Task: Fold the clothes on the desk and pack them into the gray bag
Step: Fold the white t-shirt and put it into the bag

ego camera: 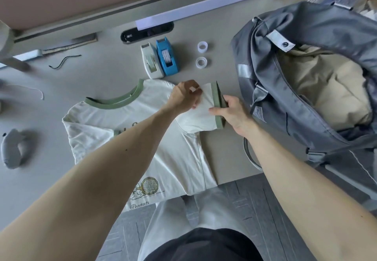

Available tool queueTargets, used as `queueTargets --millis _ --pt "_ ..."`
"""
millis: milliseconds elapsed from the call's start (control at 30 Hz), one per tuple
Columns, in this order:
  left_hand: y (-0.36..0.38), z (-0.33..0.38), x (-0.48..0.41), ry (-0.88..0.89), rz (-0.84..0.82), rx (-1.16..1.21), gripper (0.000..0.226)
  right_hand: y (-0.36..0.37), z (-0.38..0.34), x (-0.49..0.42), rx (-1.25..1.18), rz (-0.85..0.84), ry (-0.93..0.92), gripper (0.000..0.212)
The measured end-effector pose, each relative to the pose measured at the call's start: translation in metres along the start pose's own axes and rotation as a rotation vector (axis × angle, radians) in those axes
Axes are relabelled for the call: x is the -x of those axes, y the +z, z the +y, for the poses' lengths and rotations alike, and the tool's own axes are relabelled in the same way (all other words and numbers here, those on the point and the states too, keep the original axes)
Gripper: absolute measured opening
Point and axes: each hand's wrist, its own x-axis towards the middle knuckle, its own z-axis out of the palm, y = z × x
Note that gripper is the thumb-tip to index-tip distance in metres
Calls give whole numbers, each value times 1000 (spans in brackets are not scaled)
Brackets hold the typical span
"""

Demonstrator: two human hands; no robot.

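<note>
Gray desk (pixel 102 73), seen from above. All positions are referenced to the white T-shirt (pixel 179 158), which lies flat with its collar away from you and its hem over the near desk edge.

Left of the shirt: a gray padded object (pixel 12 150), identity unclear.

Shirt's left side: a green cuff shows beside your forearm, so that sleeve looks already turned in. Your arm covers most of it, so this is a judgement.

Beyond the collar: two tape dispensers (pixel 159 60) and two tape rolls (pixel 202 47).

Shirt's right sleeve (pixel 195 115): your left hand (pixel 184 97) pinches its far edge. Your right hand (pixel 230 111) grips the green cuff, thumb on top. The hands are close but not touching.

Right of the shirt: the gray bag (pixel 306 36), open, with beige fabric (pixel 326 89) inside. You cannot tell whether that is a garment or the lining.

Progress estimate: shirt mid-fold. This sleeve, the body folds and the packing remain.

Hidden: your left arm covers the chest print, and the frame cuts off the bag's right part.
</note>
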Motion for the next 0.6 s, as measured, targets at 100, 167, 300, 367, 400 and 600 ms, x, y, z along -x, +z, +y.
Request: queueTargets --millis 100,167,300,367,400,600 --pt "-11 -2 19 -199 -40 511 24 13 -22 11 177 21 -210 17" --pt "-24 -12 31 -320 -105 802 39 34 -36 18 306 0 -335 39" --pt "-58 -53 59 -387 -171 1030 65 91 -46 26 477 -144 -562 58" --pt "-72 -73 74 -421 -146 1026 61 117 -45 32 508 -284 -581 54" --pt "-76 -83 80 -441 -111 1009 53 127 -44 37 509 -359 -569 52" --pt "-77 -132 88 -593 238 769 24 138 4 42 611 -104 -554 47"
